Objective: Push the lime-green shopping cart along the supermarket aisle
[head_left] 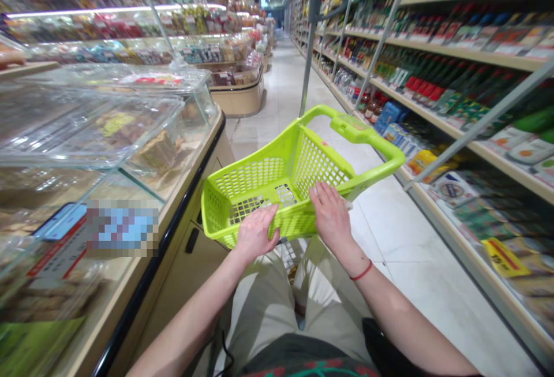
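Observation:
A bright green plastic shopping cart basket stands sideways in front of me, its looped handle to the right. Near the middle of its closest side, my left hand rests with fingers bent over the rim and thumb apart below. My right hand, with a red string on the wrist, lies on the same rim nearer the handle, fingertips over the edge. Both hands are wrapped on the basket edge. The basket's visible floor holds nothing.
Glass-covered food bins line the left, with a dark-edged counter close to the cart. Shelves of bottles and packets run along the right. A white tiled aisle leads ahead. A grey pole rises behind the cart.

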Tool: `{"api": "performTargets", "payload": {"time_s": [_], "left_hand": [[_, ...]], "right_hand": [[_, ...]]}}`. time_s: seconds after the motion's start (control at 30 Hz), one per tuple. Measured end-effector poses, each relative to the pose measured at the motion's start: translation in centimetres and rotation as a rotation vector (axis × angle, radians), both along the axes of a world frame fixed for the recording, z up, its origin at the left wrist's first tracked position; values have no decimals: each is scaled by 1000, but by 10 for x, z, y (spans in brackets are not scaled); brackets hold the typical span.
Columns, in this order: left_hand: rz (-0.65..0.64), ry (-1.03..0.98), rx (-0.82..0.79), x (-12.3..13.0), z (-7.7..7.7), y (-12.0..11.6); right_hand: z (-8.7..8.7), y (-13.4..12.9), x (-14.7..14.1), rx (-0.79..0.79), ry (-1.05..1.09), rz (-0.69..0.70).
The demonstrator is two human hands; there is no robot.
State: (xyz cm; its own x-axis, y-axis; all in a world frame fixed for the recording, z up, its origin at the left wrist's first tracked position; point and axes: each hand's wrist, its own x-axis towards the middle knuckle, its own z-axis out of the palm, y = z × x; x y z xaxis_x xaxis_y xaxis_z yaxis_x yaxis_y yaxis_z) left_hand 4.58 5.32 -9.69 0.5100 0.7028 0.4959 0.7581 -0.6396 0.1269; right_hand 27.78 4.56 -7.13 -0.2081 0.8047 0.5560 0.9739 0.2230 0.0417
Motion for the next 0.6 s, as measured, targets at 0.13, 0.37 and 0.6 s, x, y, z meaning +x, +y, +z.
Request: {"api": "performTargets", "payload": {"time_s": [0.13, 0.37, 0.6], "left_hand": [[-8, 0, -3, 0, 0, 0], [-4, 6, -12, 0, -1, 0], [-2, 8, 5, -1, -2, 0]], "right_hand": [[-12, -3, -33, -7, 35, 81], [-23, -5, -57, -22, 66, 233], [-4, -4, -26, -49, 32, 175]]}}
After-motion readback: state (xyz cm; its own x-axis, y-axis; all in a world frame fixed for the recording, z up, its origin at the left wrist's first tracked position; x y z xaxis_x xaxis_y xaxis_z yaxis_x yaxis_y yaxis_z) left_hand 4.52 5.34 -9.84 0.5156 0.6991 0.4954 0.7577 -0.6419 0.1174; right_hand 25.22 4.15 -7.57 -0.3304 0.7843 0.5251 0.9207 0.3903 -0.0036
